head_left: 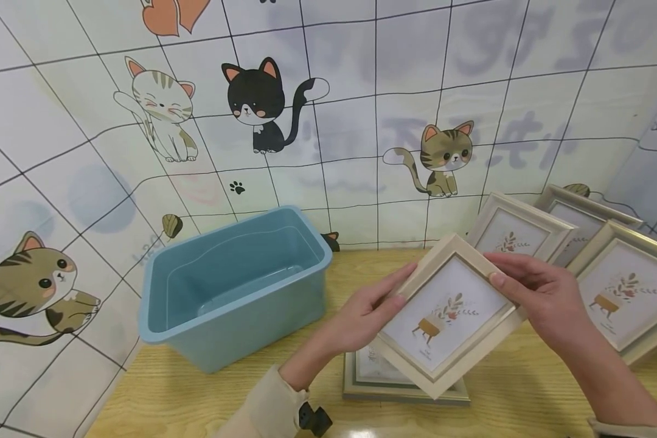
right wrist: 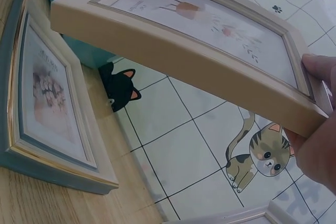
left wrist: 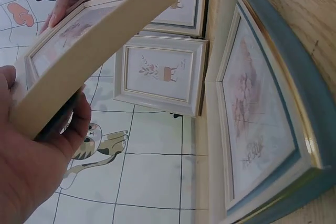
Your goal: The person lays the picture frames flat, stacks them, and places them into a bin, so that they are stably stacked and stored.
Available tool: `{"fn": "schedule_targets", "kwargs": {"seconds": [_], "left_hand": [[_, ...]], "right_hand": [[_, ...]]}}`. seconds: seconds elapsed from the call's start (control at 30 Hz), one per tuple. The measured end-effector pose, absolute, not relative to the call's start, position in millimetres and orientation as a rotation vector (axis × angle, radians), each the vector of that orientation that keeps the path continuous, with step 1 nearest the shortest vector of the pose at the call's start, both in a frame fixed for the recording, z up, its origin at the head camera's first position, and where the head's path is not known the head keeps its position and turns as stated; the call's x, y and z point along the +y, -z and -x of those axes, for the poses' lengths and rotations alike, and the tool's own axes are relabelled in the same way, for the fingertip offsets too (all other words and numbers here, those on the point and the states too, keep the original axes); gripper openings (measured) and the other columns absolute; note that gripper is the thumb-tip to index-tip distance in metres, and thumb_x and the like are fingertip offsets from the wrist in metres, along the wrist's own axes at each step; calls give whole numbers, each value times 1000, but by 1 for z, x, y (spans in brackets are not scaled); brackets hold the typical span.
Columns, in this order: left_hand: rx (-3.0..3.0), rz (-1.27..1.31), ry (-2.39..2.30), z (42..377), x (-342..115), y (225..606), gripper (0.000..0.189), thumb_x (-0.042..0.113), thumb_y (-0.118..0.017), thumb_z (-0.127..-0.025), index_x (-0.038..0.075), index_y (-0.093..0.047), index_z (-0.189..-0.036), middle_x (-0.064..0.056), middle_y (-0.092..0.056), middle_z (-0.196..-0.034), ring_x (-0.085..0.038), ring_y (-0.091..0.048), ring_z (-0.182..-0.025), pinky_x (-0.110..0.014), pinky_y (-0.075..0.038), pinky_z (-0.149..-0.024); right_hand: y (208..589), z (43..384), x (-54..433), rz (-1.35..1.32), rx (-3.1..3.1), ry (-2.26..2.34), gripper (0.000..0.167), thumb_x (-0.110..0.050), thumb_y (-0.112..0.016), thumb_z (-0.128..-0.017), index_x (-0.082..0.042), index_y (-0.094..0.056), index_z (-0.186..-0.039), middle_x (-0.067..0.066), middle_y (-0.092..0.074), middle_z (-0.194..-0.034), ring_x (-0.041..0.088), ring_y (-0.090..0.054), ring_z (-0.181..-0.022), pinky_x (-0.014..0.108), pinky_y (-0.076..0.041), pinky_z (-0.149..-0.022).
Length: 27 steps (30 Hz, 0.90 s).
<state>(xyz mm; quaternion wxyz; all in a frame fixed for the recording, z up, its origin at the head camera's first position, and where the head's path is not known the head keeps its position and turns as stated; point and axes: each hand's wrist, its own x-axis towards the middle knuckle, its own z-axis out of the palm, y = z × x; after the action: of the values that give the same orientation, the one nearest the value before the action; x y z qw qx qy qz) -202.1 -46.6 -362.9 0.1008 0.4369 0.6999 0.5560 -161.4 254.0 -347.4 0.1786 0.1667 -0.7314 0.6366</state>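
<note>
Both hands hold a cream picture frame (head_left: pixel 448 316) tilted above the table, its print of a plant in a brown pot facing up. On its left edge, the left hand (head_left: pixel 364 313) grips with the thumb on the front and fingers curled behind. The right hand (head_left: pixel 544 292) pinches the upper right edge, thumb over the front. Below lies another picture frame (head_left: pixel 356 380) with a gold and grey-blue border, flat on the table and partly hidden by the held one. The left wrist view shows its floral print (left wrist: pixel 249 108).
A blue plastic bin (head_left: pixel 241 316) stands on the wooden table (head_left: pixel 159 389) to the left. Several more picture frames lean at the right, including a gold-edged one (head_left: pixel 626 292) and a pale one (head_left: pixel 517 225). A cat-patterned sheet (head_left: pixel 356 152) covers the wall behind.
</note>
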Motion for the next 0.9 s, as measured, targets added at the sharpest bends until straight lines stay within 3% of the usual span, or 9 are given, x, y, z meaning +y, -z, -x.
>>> {"fn": "schedule_targets", "kwargs": {"seconds": [0.33,0.57,0.8,0.9], "left_hand": [[2056,-1094,-1860,206,-60,381,45,18,-49,-110,16,-47,-155,-14,-61,-139,-15,-67,-110,-34,-57,-88],[2102,-1041,-1982,213,-64,390,40,9,-52,-108,2,-53,-147,-21,-62,-129,-13,-64,-95,-27,-54,-78],[2187,-766,-2075,218,-64,396,33,12,-57,-106,0,-61,-137,-19,-65,-118,-14,-63,-89,-25,-55,-74],[2223,-688,-2085,220,-64,399,32,15,-59,-106,2,-64,-134,-16,-66,-117,-16,-65,-92,-27,-56,-74]], "right_hand": [[358,157,252,-315,-1950,-1945,36,5,-63,-99,-13,-72,-129,-10,-75,-109,5,-72,-84,21,-57,-64],[371,156,248,-255,-1738,-2187,39,5,-62,-99,-11,-69,-134,-4,-76,-110,11,-74,-86,28,-59,-64],[385,147,246,-149,-2240,-1701,58,-8,-66,-101,-23,-49,-155,-28,-67,-113,-1,-69,-89,25,-58,-62],[391,143,242,-212,-2331,-1504,63,-3,-67,-99,-18,-46,-156,-30,-65,-111,-3,-68,-91,25,-57,-62]]}}
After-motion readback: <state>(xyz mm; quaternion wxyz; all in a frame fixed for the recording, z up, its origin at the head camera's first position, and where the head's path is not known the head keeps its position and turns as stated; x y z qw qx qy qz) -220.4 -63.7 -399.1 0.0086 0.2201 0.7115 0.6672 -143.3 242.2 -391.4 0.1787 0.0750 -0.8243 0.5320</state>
